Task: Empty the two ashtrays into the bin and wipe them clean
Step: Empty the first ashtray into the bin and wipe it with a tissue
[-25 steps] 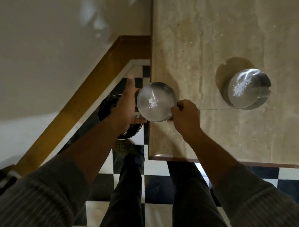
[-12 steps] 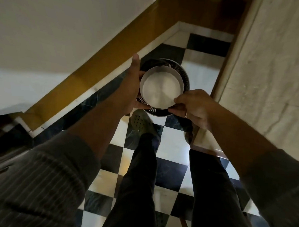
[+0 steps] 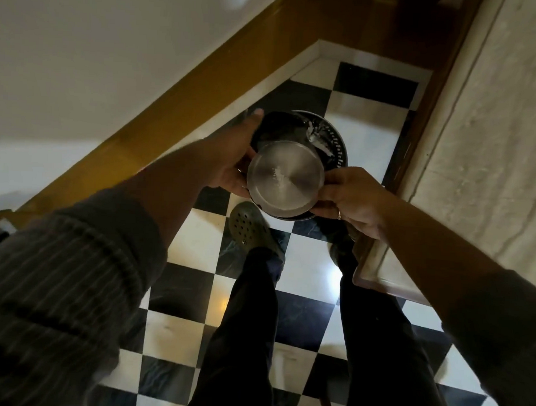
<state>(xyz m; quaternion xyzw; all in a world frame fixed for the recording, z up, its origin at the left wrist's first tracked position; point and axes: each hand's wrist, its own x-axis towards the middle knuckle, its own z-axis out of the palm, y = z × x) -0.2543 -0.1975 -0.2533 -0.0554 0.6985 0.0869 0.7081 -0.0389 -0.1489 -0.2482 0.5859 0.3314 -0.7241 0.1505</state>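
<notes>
A round steel ashtray [image 3: 284, 176] with a small patch of white ash at its middle is held level between both hands. My left hand [image 3: 235, 158] grips its left rim and my right hand [image 3: 351, 198] pinches its right rim. Directly below and behind it stands a black perforated metal bin [image 3: 331, 138] on the floor, its far rim showing past the ashtray. The second ashtray is out of view.
The beige stone table [image 3: 490, 145] with its wooden edge runs along the right. A white wall with a brown skirting board [image 3: 178, 107] lies on the left. My legs and a green perforated clog [image 3: 249, 225] stand on the black-and-white checkered floor.
The ashtray has left the table edge and been carried left over the bin. My view has turned from the tabletop down to the floor, and the second ashtray has gone out of sight.
</notes>
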